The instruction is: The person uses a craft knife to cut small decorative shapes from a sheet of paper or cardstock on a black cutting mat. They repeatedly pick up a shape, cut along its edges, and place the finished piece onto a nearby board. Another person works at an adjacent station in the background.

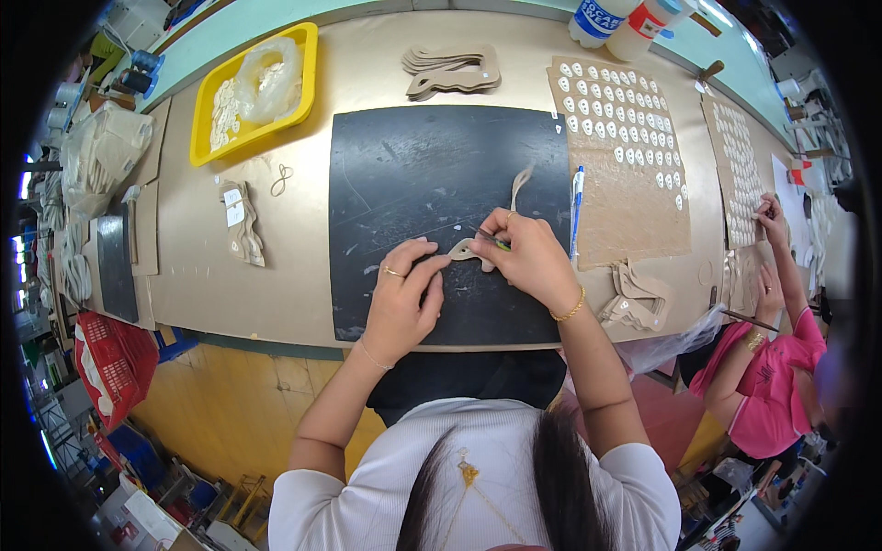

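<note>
A beige curved cut piece (463,249), like a shoe-upper part, lies on the black mat (386,165). One narrow end of it sticks up past my right hand. My left hand (402,298) has bent fingers, with the fingertips holding the piece's left edge. My right hand (533,255) is closed around a thin, dark pointed tool (494,239) with a green part, its tip over the piece. My right palm hides some of the piece. To the right, white oval stickers (606,92) sit in rows on a brown sheet (634,220).
A yellow tray (197,138) holds white bits and a plastic bag. Stacked beige pieces lie behind the mat (452,69), at left (243,234) and at right (638,298). A blue pen (577,211) borders the mat. A co-worker in pink (763,386) handles another sticker sheet (732,165). Bottles (634,32) stand behind.
</note>
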The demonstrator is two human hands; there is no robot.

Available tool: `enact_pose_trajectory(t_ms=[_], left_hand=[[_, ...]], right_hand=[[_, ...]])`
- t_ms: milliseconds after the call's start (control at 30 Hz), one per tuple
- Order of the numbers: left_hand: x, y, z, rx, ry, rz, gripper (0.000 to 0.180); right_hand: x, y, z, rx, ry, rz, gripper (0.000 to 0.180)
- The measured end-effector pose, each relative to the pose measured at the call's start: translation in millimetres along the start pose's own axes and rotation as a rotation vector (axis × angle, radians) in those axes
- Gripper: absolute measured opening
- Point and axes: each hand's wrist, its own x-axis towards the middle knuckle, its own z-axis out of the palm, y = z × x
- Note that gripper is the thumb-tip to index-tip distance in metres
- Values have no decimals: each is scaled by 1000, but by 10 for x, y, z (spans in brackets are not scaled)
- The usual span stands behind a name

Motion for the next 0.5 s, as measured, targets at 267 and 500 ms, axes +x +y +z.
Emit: enact_pose_trajectory(t_ms=[267, 500], left_hand=[[-41, 7, 15, 119, -57, 62, 39], [-62, 56, -4, 144, -105, 68, 46]], right_hand=[[50, 119, 77, -34, 19, -35, 22], [-3, 11, 34, -53, -25, 56, 20]])
